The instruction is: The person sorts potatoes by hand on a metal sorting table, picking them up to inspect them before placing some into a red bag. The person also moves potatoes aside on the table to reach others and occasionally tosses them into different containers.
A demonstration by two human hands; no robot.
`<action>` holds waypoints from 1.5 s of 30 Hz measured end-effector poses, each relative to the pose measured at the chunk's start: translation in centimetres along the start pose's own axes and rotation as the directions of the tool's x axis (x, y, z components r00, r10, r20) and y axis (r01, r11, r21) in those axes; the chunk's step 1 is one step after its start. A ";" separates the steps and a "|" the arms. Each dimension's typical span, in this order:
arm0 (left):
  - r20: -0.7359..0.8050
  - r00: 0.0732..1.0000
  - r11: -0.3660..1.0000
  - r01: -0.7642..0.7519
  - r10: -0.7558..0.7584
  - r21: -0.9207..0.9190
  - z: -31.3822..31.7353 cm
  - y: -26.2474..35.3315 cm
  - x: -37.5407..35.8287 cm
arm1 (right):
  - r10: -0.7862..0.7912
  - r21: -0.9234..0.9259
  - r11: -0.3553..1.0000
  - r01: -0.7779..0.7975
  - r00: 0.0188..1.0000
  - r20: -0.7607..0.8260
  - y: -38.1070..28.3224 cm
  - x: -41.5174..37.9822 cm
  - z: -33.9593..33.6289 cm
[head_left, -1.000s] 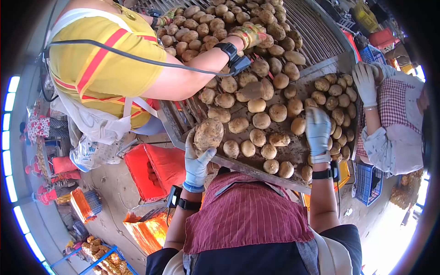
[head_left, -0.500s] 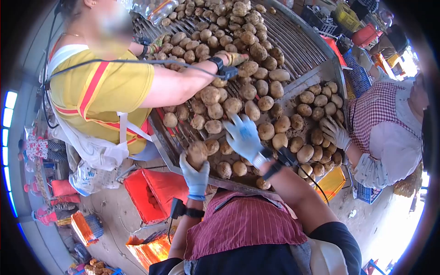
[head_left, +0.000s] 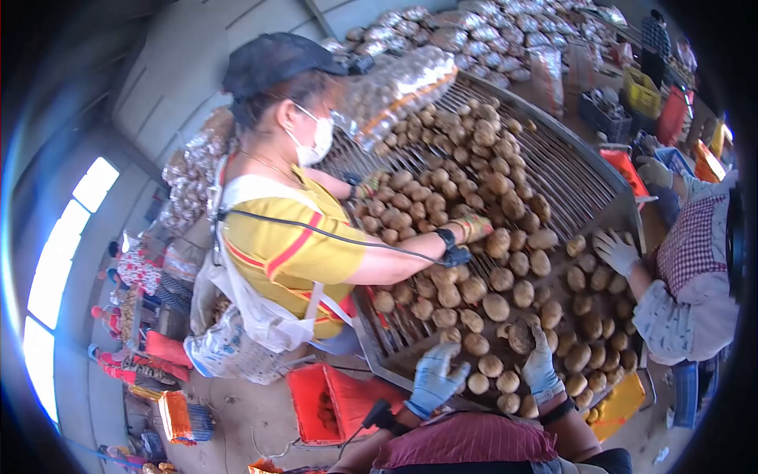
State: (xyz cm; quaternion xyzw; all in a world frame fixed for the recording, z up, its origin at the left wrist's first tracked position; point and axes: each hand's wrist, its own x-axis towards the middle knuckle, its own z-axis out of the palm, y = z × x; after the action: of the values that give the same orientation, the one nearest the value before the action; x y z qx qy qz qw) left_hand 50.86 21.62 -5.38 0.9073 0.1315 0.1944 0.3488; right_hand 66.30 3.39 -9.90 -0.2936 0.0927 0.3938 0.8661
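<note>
Many brown, soil-marked potatoes (head_left: 496,307) lie on a slatted metal sorting table (head_left: 580,138). My left hand (head_left: 434,381), in a light blue glove, is at the table's near edge. Its fingers are slightly bent, the thumb stands apart, and no potato shows in it; one potato (head_left: 450,336) lies just beyond its fingertips. My right hand (head_left: 542,370), gloved alike, is closed on a potato (head_left: 520,338) at the near side of the pile. Loose potatoes (head_left: 508,382) lie between my hands.
A co-worker in a yellow shirt (head_left: 292,245) reaches across from the left. Another person's gloved hand (head_left: 616,253) is over potatoes at the right. A netted sack (head_left: 403,91) lies on the far end. Red crates (head_left: 347,407) and a yellow crate (head_left: 620,407) stand below the table.
My view has swung up and left. The potato is out of my left hand, which has lowered to the table edge. My right hand, earlier spread, now grips a potato.
</note>
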 end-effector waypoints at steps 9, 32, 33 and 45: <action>0.094 0.943 0.830 0.326 -0.319 -0.453 -0.1 2.3 1.8 | -0.011 -0.592 0.778 0.210 0.947 0.322 5.2 1.0 4.7; 0.132 0.976 0.915 0.208 -0.172 -0.346 -0.8 2.9 0.2 | -0.057 -0.852 0.247 0.462 0.885 0.463 1.8 -1.2 8.1; 0.258 0.911 0.570 0.404 -0.322 -0.716 -1.1 2.9 0.3 | -0.064 -0.853 0.243 0.461 0.886 0.460 1.6 -1.3 8.2; 0.536 0.754 -0.342 0.424 -0.381 -0.839 -0.4 3.3 -0.9 | -0.056 -0.543 0.830 0.129 0.987 0.149 4.3 0.6 5.9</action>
State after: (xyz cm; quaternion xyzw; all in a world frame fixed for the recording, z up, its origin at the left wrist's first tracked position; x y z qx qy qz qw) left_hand 50.26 19.16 -3.12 0.2189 0.2447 0.0735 0.9417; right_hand 63.12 9.40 -7.22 -0.5089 -0.0939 0.3791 0.7671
